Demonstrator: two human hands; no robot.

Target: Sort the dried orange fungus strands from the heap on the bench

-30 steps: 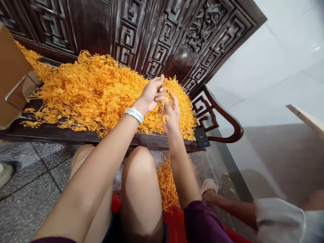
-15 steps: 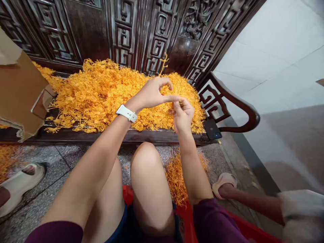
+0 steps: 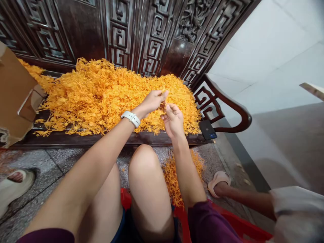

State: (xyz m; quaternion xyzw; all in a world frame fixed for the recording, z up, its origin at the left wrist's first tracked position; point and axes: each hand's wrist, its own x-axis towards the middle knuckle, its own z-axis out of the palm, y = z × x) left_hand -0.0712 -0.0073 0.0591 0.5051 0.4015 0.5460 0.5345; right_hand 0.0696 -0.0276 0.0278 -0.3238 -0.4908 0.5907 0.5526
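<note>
My left hand (image 3: 153, 101), with a white watch on its wrist, is over the front right of a big heap of orange branched plastic pieces (image 3: 101, 92). Its thumb and fingers are pinched together, pointing at my right hand (image 3: 173, 119). That hand is just below and to the right, palm up, thumb pressed against its bent fingers. The two sets of fingertips almost meet around a small orange branched piece (image 3: 162, 106). Most of this piece is hidden by fingers or blends into the heap behind.
The heap lies on a dark carved wooden bench (image 3: 83, 139) with a curved armrest (image 3: 243, 118). A phone (image 3: 208, 129) lies at its right end, a cardboard box (image 3: 17, 94) at the left. More orange bits (image 3: 174, 179) are on the floor. Other people's feet are on both sides.
Both hands have come lower and a little left in the picture. The branched stem that stuck up above my left hand no longer shows against the bench back. The view has shifted slightly.
</note>
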